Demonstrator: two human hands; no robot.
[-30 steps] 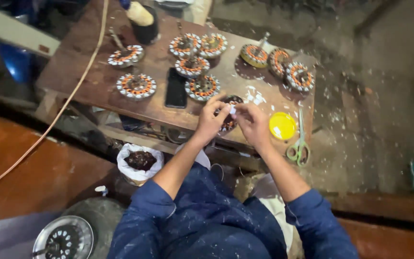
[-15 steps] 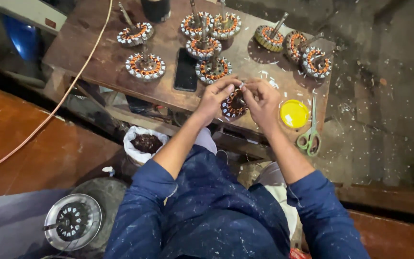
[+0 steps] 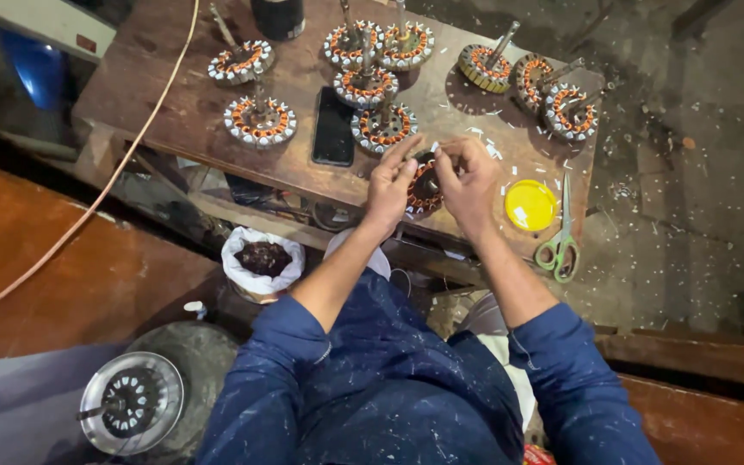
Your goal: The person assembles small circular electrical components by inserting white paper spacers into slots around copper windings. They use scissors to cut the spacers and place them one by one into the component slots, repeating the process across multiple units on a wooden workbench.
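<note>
We have both hands on one stator (image 3: 424,182), a dark wound core with orange slot liners, sitting at the near edge of the wooden bench (image 3: 174,112). Left hand (image 3: 392,185) grips its left side, fingers curled over the rim. Right hand (image 3: 468,182) pinches at its top right, fingertips closed on something small; we cannot tell what. The stator is mostly hidden between our hands.

Just right of the right hand: yellow lid (image 3: 530,205), then green-handled scissors (image 3: 561,241) near the bench's right edge. Black phone (image 3: 334,126) lies flat, left of the left hand. More wound stators (image 3: 259,120) stand across the back of the bench, several with shafts sticking up. White scraps are scattered around the work. Below the bench: a white bag (image 3: 262,258) holding dark material.
</note>
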